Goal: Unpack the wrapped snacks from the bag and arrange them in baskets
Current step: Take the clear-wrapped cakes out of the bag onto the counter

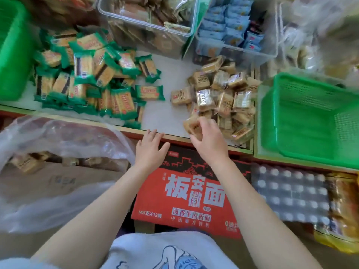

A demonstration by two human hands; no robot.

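**Right hand on a tan snack at the surface edge**

Both forearms reached forward from the bottom of the view. The right hand [208, 139] was over the near edge of the white surface [165, 113], fingers curled round one tan wrapped snack [192, 127] at the near end of the tan pile [223, 98]; grip closed on that packet. The left hand [150, 147] hovered flat just short of the surface edge, fingers straight and spread, grip wide, holding nothing.

Counts: two green baskets, one at the right [310, 121] standing beside the tan pile with no snacks seen in it, one at the far left [13, 45] partly out of view. Two clear plastic bins at the back, one with brown packets [147, 22], one with blue packets [233, 30]. Two loose piles on the surface: the tan one, and a green-wrapped pile [93, 78] to the left; packets in each too many and too overlapped to count.

One clear plastic bag [58, 152] lay below the surface at the left, a few tan snacks inside. One red carton [186, 191] sat beneath the hands.
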